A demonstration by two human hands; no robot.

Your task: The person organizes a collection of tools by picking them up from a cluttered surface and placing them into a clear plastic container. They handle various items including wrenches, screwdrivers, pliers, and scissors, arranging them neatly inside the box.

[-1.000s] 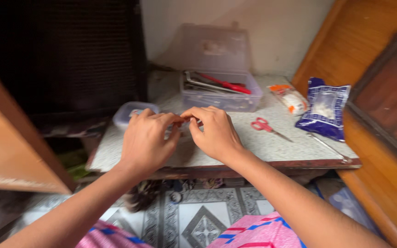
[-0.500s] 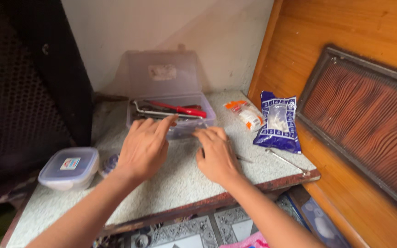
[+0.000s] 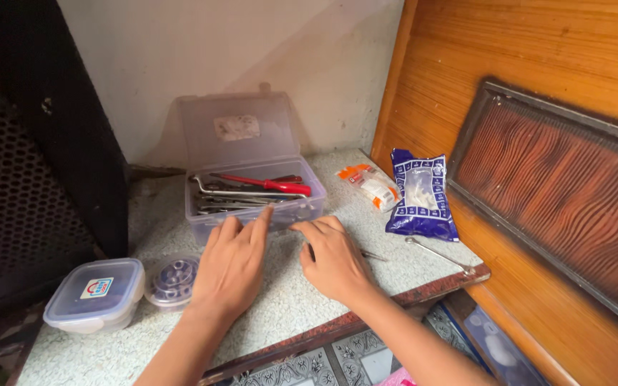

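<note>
So far your left hand lies flat and empty by the open tool box. Your right hand covers the scissors; whether it grips them, I cannot tell.

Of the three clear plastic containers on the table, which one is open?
The large rectangular tool box at the back, lid raised, holding a red-handled screwdriver and wrenches. The square tub and small round container at left are both lidded.

The right hand covered most of the scissors at centre frame. Both forearms ran off the bottom edge. The box's tools tangled indistinctly.
</note>
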